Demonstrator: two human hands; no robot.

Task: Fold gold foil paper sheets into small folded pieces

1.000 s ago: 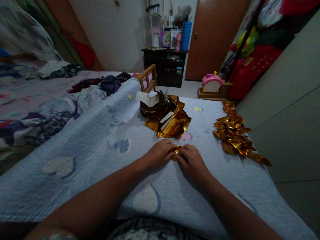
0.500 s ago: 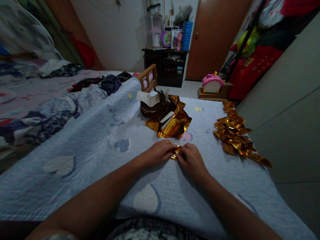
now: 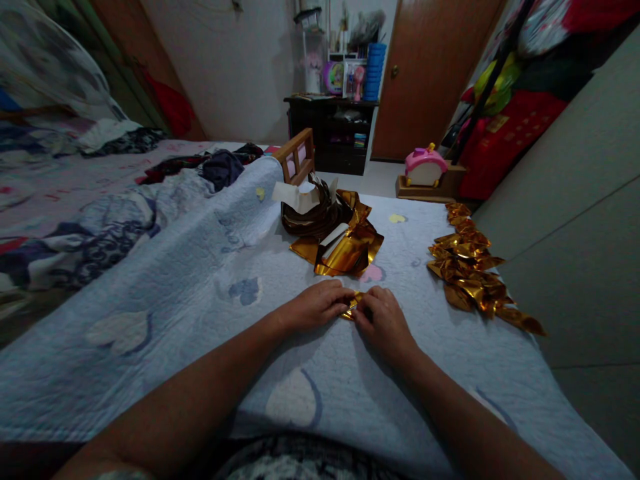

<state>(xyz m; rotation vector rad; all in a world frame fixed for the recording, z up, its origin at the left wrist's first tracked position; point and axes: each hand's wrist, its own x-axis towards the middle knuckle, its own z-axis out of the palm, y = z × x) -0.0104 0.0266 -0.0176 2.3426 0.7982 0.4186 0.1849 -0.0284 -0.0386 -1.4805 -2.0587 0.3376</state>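
Observation:
My left hand [image 3: 320, 304] and my right hand [image 3: 385, 321] meet on the light blue quilt [image 3: 200, 300], fingers curled and pressed together on a small piece of gold foil paper [image 3: 354, 305]. Only a sliver of the foil shows between the fingertips; the rest is hidden under the hands. Just beyond them lies a loose stack of gold foil sheets [image 3: 345, 250] with a dark brown roll and white paper [image 3: 307, 207] behind it.
A row of several folded gold foil pieces [image 3: 470, 267] lies along the quilt's right edge, beside a grey wall. Rumpled bedding and clothes [image 3: 220, 167] cover the left. A wooden frame [image 3: 295, 155], a pink toy [image 3: 424, 165], a dark shelf unit [image 3: 330, 130] and a brown door stand beyond.
Both hands stay pressed on the foil piece, shifting only slightly; the fingers work it a little. Nothing else has moved.

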